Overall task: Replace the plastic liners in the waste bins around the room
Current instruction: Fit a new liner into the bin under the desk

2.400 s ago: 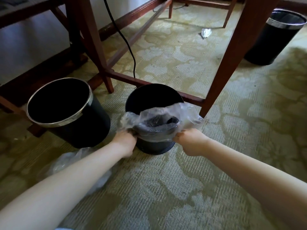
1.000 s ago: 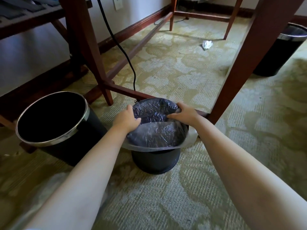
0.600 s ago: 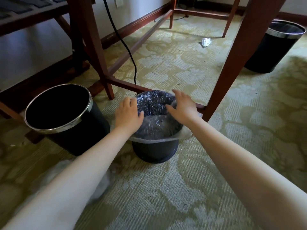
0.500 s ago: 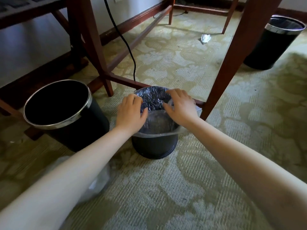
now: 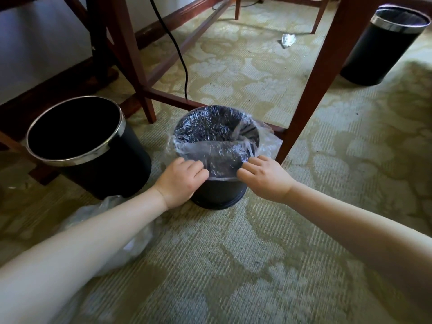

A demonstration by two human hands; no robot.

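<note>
Where the small black bin (image 5: 219,195) stands upright on the carpet (image 5: 257,265), we find the clear liner (image 5: 217,157) seated inside, its cuff folded over the near rim. The left hand (image 5: 181,177) and the right hand (image 5: 264,178) grip that cuff with curled fingers, equally near; the loose hem lies between them, so we judge the pull runs downward.

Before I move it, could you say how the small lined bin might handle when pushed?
The small bin probably feels light: it seems to hold only a thin liner. Narrow and upright on carpet, it may tip if pushed high.
</note>
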